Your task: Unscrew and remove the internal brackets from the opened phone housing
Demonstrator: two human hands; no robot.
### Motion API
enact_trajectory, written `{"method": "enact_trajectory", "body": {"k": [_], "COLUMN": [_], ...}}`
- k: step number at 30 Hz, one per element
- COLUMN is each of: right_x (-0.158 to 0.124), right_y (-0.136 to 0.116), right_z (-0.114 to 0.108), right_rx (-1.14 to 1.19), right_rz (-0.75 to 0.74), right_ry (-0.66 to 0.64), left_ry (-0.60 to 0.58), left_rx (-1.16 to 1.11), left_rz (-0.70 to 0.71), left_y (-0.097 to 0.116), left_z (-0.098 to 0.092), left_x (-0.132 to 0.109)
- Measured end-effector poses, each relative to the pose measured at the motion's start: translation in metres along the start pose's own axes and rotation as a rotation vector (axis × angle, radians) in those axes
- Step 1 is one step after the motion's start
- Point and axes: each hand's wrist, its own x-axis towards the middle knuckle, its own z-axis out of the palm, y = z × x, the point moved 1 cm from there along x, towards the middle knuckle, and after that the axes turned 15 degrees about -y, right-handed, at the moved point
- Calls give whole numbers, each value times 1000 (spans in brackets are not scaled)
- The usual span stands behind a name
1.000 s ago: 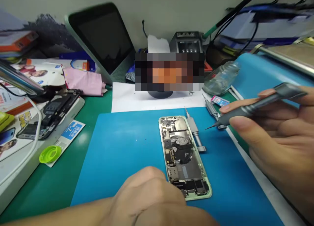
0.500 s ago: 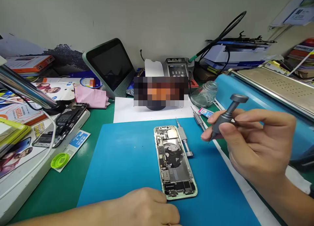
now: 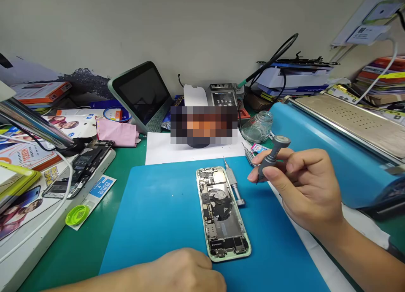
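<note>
An opened phone with a pale green frame lies on a blue mat, its inner parts and battery bay exposed. Curled up at the mat's front, my left hand rests against or just beside the phone's lower left corner; its fingertips are out of sight. Raised at the right, my right hand is closed around a dark grey precision screwdriver, tilted with its tip down to the left. A second silver screwdriver lies along the phone's right edge. Another screwdriver sits behind my right fingertips.
Behind the blue mat stand a glass jar, a soldering station and a tilted screen. A blue machine fills the right side. At left are another phone assembly, a green cap and a lamp post.
My right hand has moved left with the screwdriver, closer to the phone. The whole view has shifted slightly. My left hand stays by the phone's lower corner.
</note>
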Motion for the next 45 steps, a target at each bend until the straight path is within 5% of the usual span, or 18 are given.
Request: {"method": "enact_trajectory", "body": {"k": [12, 22, 45], "right_x": [-2, -1, -5], "right_y": [-1, -2, 0], "right_z": [1, 7, 4], "right_rx": [24, 127, -178], "right_rz": [110, 46, 54], "right_ry": [-18, -86, -79], "left_ry": [-112, 113, -36], "left_rx": [73, 399, 327], "left_rz": [-11, -200, -334], "left_y": [1, 21, 22], "left_z": [-1, -15, -10], "left_x": [-4, 7, 5]}}
